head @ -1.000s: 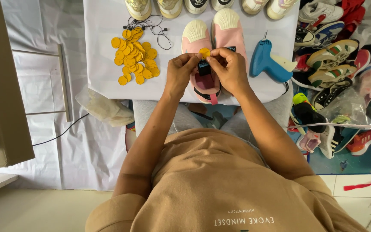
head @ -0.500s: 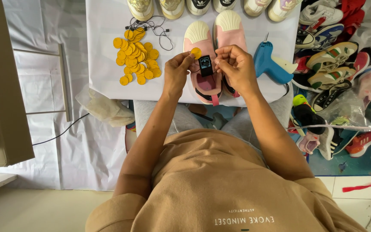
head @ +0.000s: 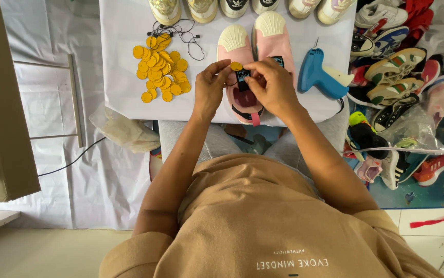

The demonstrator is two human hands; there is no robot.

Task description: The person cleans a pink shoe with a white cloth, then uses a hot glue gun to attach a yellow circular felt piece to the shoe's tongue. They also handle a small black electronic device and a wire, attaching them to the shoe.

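Note:
A pair of pink slip-on shoes [head: 271, 38] with white toe caps lies on the white-covered table [head: 124, 77]. Over the nearer left shoe, my left hand [head: 209, 85] pinches a small round yellow tag [head: 236, 66]. My right hand [head: 273, 87] holds a small black label [head: 242, 78] that hangs at the shoe's opening, right beside the yellow tag. Both hands touch at the fingertips above the shoe.
A heap of round yellow tags [head: 161, 67] with a black cord lies left of the shoes. A blue tagging gun [head: 322, 77] rests to the right. Several shoes line the table's far edge, and a pile of sneakers [head: 397, 77] fills the floor at right.
My hands have shifted slightly apart and up over the shoe; the yellow tag now sits at the black label between my fingertips.

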